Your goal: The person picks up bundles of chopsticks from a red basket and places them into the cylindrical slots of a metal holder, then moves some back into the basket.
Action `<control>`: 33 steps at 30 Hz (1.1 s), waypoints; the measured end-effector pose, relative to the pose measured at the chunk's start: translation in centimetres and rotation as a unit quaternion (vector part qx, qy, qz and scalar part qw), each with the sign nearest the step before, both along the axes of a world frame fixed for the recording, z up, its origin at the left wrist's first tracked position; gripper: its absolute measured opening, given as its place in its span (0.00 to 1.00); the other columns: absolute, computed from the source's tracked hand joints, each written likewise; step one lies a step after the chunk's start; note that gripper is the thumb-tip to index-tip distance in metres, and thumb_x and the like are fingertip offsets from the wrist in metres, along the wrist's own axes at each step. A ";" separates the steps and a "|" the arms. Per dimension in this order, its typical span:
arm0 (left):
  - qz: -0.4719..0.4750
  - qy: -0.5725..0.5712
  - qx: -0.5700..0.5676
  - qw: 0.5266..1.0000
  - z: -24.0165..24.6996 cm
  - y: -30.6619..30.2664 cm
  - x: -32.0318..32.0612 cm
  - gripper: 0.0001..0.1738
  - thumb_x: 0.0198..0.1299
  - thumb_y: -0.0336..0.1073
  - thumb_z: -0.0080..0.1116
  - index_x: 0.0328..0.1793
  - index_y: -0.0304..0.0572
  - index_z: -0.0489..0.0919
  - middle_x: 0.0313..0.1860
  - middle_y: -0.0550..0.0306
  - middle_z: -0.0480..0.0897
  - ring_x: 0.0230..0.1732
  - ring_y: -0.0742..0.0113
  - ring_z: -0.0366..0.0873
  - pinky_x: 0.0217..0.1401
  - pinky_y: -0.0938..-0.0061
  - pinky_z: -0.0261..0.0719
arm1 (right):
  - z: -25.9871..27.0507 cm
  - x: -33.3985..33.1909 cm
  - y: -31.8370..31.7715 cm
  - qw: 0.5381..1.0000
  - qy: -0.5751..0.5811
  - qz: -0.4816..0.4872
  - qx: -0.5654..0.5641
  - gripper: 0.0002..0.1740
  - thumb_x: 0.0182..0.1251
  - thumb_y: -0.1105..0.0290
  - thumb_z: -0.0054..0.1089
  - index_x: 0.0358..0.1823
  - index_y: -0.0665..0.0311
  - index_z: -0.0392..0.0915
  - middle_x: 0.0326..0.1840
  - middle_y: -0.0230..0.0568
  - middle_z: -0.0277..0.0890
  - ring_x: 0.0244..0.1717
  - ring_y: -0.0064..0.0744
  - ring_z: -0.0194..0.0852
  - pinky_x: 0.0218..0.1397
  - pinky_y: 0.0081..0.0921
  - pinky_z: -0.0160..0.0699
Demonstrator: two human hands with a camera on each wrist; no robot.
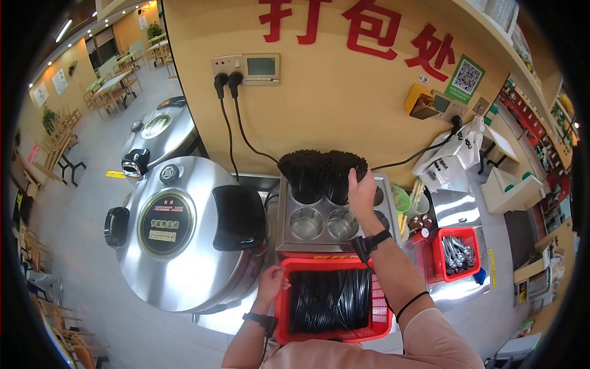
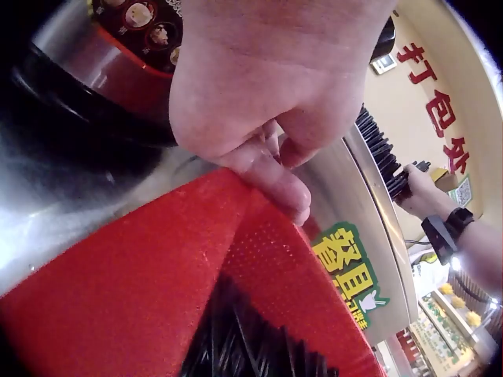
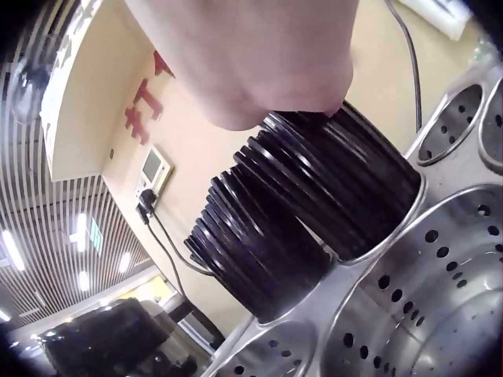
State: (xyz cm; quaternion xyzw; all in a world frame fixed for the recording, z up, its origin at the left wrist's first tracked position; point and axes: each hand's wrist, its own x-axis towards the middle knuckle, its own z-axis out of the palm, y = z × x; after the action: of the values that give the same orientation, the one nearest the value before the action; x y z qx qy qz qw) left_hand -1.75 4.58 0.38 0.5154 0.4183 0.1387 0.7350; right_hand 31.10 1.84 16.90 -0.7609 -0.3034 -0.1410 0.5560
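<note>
Black chopsticks [image 1: 307,175] stand packed in two round cups at the back of a steel holder [image 1: 316,247]. My right hand [image 1: 362,192] grips the top of the right bundle; in the right wrist view its fingers are mostly hidden behind the palm above the chopsticks [image 3: 330,181]. Before the holder stands a red plastic basket [image 1: 382,310] with many more black chopsticks [image 1: 329,301] lying in it. My left hand [image 1: 273,284] rests at the basket's back left corner, fingers loosely bent, one fingertip on the red rim [image 2: 259,196] in the left wrist view.
A large steel cooker [image 1: 215,283] with a black handle stands left of the holder, another behind it. Perforated cups [image 1: 306,222] form the holder's front row. To the right sit a red basket of spoons [image 1: 458,255] and a white plastic bag [image 1: 452,154]. Power cords [image 1: 230,135] hang down the wall.
</note>
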 end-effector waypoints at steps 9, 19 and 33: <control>0.000 -0.014 0.003 1.000 -0.5 -0.1 -0.1 0.12 0.74 0.37 0.52 0.50 0.34 0.79 0.28 0.53 0.82 0.25 0.63 0.85 0.28 0.74 0.85 | 0.5 1.4 0.4 0.997 0.024 0.014 0.068 0.11 0.69 0.70 0.58 0.45 0.72 0.75 0.32 0.48 0.80 0.34 0.42 0.81 0.42 0.35 0.77; -0.010 -0.025 -0.005 1.000 -1.5 0.2 -0.2 0.12 0.74 0.36 0.52 0.49 0.34 0.79 0.28 0.52 0.82 0.24 0.62 0.84 0.27 0.74 0.85 | 9.6 -0.5 -2.7 0.974 0.065 0.071 0.206 0.03 0.71 0.75 0.53 0.38 0.67 0.71 0.27 0.35 0.75 0.30 0.25 0.76 0.36 0.23 0.74; -0.487 -0.416 0.182 0.746 29.2 -5.0 -6.4 0.17 0.65 0.31 0.58 0.58 0.31 0.81 0.55 0.40 0.82 0.60 0.47 0.81 0.62 0.64 0.78 | 5.1 -10.5 -18.5 0.947 0.219 0.174 0.159 0.03 0.72 0.79 0.50 0.43 0.66 0.67 0.32 0.38 0.71 0.36 0.30 0.73 0.49 0.32 0.76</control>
State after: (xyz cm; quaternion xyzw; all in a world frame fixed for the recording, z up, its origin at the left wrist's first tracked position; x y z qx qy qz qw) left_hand -8.17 -0.42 29.58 0.6639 -0.2705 0.0357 0.6963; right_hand 20.63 -16.65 22.02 -0.6100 -0.2756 0.0816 0.7384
